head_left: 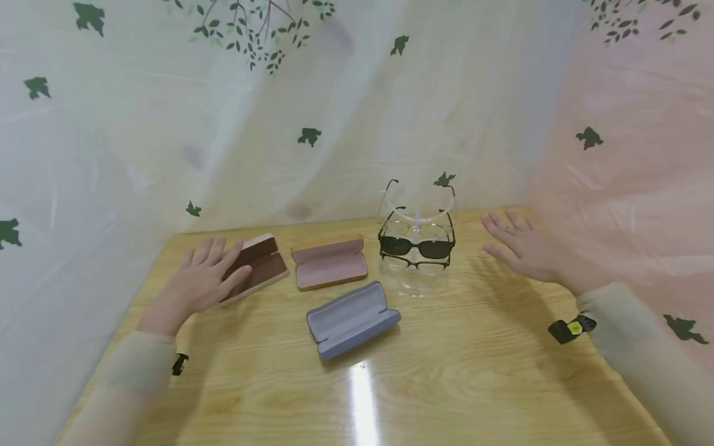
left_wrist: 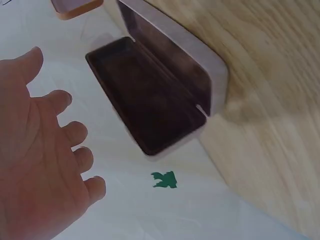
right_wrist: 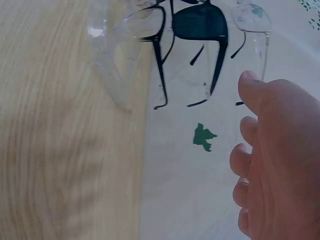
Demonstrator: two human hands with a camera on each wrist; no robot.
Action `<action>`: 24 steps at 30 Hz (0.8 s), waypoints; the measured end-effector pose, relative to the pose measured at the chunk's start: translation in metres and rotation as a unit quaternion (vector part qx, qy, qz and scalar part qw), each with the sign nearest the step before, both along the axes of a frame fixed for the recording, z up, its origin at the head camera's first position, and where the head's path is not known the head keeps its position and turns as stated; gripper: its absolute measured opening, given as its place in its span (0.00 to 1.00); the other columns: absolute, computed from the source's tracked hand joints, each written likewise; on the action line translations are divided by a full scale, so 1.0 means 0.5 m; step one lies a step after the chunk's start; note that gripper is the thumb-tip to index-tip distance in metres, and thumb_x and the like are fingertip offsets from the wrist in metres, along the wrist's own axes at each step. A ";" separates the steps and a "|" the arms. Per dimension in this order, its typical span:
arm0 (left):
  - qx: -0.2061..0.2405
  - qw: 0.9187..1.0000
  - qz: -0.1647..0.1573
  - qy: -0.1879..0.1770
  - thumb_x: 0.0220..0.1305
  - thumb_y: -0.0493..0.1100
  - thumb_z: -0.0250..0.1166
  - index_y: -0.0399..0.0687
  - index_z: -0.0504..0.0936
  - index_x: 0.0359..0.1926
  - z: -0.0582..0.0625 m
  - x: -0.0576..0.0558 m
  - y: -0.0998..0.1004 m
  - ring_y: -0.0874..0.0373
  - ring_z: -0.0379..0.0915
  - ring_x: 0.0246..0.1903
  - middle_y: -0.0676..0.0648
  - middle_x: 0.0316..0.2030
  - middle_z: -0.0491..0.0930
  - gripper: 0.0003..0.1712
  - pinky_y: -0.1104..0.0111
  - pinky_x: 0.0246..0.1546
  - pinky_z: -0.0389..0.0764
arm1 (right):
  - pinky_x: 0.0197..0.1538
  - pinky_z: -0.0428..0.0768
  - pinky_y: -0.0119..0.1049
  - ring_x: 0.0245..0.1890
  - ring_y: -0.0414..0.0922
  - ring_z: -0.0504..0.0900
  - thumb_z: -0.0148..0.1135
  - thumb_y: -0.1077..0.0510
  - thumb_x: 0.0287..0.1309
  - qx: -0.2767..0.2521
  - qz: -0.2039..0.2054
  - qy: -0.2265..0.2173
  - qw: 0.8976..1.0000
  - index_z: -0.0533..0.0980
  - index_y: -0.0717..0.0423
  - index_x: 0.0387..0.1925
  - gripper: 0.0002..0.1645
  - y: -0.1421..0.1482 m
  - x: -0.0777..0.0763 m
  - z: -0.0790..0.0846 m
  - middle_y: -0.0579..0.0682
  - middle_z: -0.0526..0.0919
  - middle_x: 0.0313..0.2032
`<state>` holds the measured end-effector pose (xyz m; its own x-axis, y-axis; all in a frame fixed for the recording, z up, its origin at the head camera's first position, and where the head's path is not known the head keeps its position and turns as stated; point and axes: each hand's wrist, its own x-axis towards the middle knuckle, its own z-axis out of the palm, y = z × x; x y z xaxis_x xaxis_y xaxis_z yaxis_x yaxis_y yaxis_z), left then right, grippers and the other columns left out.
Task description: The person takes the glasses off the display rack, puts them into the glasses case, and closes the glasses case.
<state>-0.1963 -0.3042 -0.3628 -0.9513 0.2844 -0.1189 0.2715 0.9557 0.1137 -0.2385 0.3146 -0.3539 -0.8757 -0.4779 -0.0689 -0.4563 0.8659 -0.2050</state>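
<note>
My left hand [head_left: 198, 282] hovers with fingers spread beside the brown-lined glasses case [head_left: 261, 272], covering part of it in the head view. That case stands with its lid up, its dark inside [left_wrist: 145, 95] bare in the left wrist view. To its right sits an orange case with pink lining [head_left: 330, 266], lid raised. Nearer to me lies an opened blue-grey case [head_left: 354, 322]. Held apart from everything, my right hand [head_left: 530, 251] has its fingers extended, right of a clear stand bearing sunglasses [head_left: 417, 247] and thin-framed glasses [head_left: 415, 265].
The wooden table [head_left: 268, 384] meets a pale curtain [head_left: 240, 155] with green leaf and bird prints at its back and sides. The transparent glasses stand [right_wrist: 117, 75] is hard to make out. A strip of light glares on the table's front.
</note>
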 end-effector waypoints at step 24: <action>0.373 0.923 -0.092 -0.004 0.70 0.59 0.64 0.50 0.44 0.82 0.074 -0.084 0.315 0.46 0.53 0.75 0.43 0.78 0.53 0.53 0.49 0.68 0.66 | 0.69 0.67 0.56 0.71 0.55 0.67 0.68 0.49 0.67 -0.371 -0.087 -0.104 0.919 0.40 0.41 0.82 0.57 -0.078 -0.009 0.059 0.52 0.59 0.77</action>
<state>-0.2382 -0.1467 -0.3257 -0.8790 0.4460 0.1688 0.4178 0.5495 0.7235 -0.2429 0.2758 -0.3245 -0.9482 -0.3144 0.0453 -0.2085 0.5083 -0.8356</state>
